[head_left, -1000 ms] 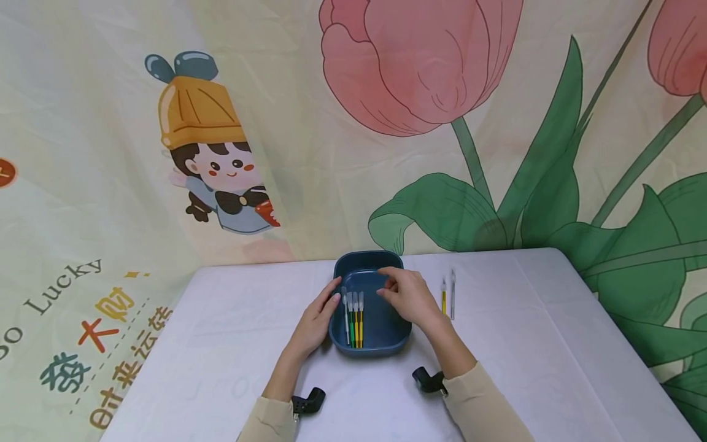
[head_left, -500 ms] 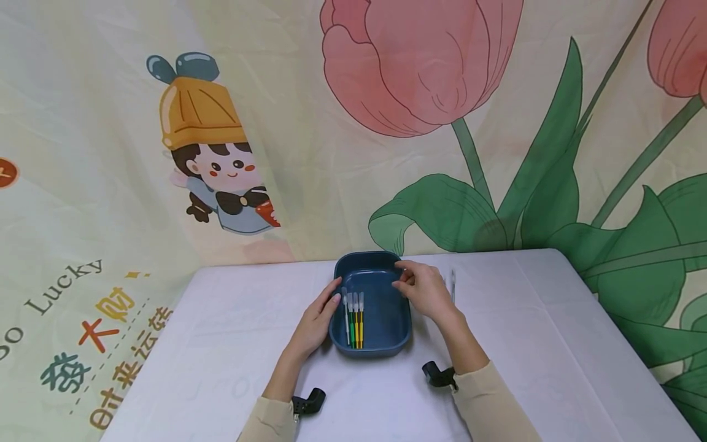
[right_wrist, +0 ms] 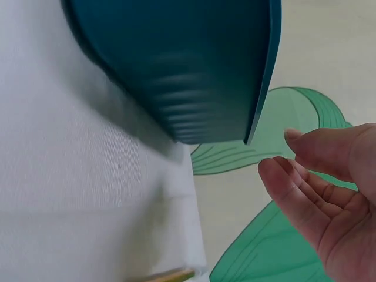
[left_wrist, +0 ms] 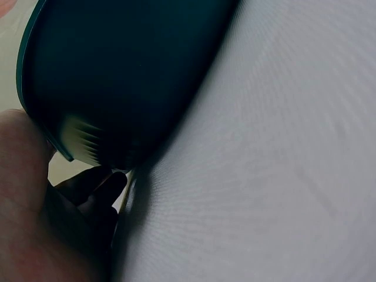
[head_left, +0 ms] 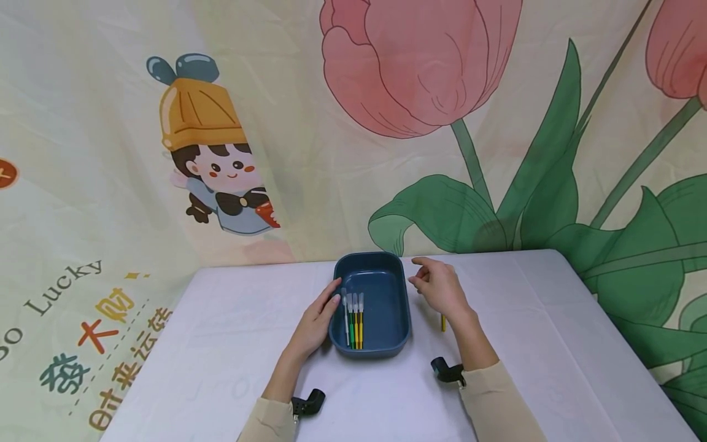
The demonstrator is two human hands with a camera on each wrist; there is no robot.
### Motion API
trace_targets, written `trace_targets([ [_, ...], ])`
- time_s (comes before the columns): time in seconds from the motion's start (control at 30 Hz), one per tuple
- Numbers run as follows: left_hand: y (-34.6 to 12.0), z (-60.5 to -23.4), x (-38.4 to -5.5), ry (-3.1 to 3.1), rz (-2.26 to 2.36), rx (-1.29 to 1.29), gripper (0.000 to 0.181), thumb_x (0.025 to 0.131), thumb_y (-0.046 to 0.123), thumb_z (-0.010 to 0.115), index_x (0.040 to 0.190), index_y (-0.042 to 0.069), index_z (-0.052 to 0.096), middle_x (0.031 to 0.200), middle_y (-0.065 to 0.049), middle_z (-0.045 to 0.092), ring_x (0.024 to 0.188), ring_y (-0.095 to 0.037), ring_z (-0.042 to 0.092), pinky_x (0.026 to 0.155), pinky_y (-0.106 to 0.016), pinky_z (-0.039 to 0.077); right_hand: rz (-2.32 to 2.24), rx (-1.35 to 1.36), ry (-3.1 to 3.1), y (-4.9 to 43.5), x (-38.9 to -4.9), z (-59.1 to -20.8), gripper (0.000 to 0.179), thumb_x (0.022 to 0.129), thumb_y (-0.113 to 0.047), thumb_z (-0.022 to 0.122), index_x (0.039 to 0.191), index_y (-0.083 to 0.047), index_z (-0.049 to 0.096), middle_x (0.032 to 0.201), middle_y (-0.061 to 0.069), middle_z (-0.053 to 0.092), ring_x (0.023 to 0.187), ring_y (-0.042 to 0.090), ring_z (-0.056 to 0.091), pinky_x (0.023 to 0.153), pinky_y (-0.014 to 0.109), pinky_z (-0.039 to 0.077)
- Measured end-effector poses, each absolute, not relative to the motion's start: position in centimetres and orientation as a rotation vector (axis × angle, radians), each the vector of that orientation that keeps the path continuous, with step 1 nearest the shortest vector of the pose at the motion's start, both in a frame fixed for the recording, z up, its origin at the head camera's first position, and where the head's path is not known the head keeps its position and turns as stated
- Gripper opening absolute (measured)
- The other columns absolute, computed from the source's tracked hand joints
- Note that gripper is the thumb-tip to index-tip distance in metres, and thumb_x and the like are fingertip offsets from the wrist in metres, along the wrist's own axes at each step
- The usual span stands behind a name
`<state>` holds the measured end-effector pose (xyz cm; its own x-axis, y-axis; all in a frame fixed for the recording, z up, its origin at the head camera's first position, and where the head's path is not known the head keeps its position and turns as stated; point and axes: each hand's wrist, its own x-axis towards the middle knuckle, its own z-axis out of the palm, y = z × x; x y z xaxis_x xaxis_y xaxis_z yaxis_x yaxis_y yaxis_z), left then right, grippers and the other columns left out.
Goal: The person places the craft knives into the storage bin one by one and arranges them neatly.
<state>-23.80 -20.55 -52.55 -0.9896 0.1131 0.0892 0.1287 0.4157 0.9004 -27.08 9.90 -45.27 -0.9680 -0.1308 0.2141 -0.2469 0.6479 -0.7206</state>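
Observation:
A dark blue rectangular tray [head_left: 381,325] stands on the table. Inside, along its left side, several slim pens [head_left: 355,322] with pale clear caps lie side by side; green and yellow show on their lower parts. My left hand [head_left: 313,322] holds the tray's left wall, thumb at the rim; in the left wrist view its fingers are dark under the tray's edge. Just right of the tray my right hand [head_left: 439,288] hovers with fingers loosely bent, nothing between thumb and fingertips [right_wrist: 275,170]. A yellow pen [head_left: 443,323] on the table is mostly hidden behind that hand.
White cloth covers the table [head_left: 552,344]. Behind its far edge hangs a printed backdrop [head_left: 309,153] with tulips and a cartoon figure. Black wrist cameras [head_left: 448,371] sit at both sleeves.
My right hand has drawn back rightward from over the tray to beside it, now covering most of the pens on the table. The left hand, tray and pens inside stay put.

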Motion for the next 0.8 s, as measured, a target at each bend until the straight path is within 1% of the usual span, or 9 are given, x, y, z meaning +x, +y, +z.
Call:
trace_targets([
  [0.13,-20.6,-52.7,-23.8,-2.627,-1.683,-0.221,0.05,0.107,0.058,0.044,0.156,0.047,0.041,0.168,0.009,0.036,0.158,-0.022,0.029,0.129,-0.055,0.021,1.177,0.276,-2.734,10.5,-27.4,-45.5,0.044,0.094,-0.011,0.077,0.136,-0.002,0.066,0.087,0.007,0.071,0.072,0.016,0.064,0.062,0.027,0.053],
  [0.27,-20.6,-52.9,-23.9,-2.618,-1.697,-0.22,0.05,0.108,0.056,0.044,0.157,0.045,0.041,0.167,0.009,0.036,0.158,-0.022,0.029,0.13,-0.055,0.021,1.156,0.268,-2.741,11.0,-27.6,-45.9,0.044,0.094,-0.011,0.077,0.136,0.0,0.066,0.087,0.007,0.071,0.071,0.017,0.063,0.061,0.028,0.051],
  [0.43,-20.1,-52.3,-23.6,-2.616,-1.717,-0.181,0.049,0.111,0.045,0.045,0.159,0.037,0.041,0.168,0.004,0.036,0.159,-0.024,0.028,0.13,-0.055,0.02,1.14,0.257,-2.75,11.6,-27.6,-46.1,0.044,0.094,-0.012,0.077,0.135,0.0,0.066,0.087,0.008,0.07,0.071,0.017,0.062,0.061,0.028,0.051],
  [0.57,-20.0,-52.2,-23.6,-2.628,-1.717,-0.153,0.049,0.112,0.041,0.044,0.16,0.033,0.04,0.169,0.002,0.035,0.159,-0.026,0.027,0.13,-0.055,0.018,1.142,0.236,-2.764,12.2,-27.7,-46.2,0.045,0.094,-0.011,0.077,0.136,0.0,0.065,0.088,0.01,0.071,0.071,0.018,0.061,0.061,0.028,0.051],
  [0.8,-20.4,-52.9,-24.0,-2.609,-1.723,-0.191,0.048,0.11,0.046,0.046,0.158,0.039,0.042,0.168,0.006,0.037,0.158,-0.023,0.029,0.13,-0.055,0.021,1.132,0.21,-2.78,13.1,-27.8,-46.4,0.045,0.095,-0.011,0.076,0.136,0.001,0.064,0.089,0.011,0.071,0.071,0.019,0.061,0.061,0.028,0.051],
])
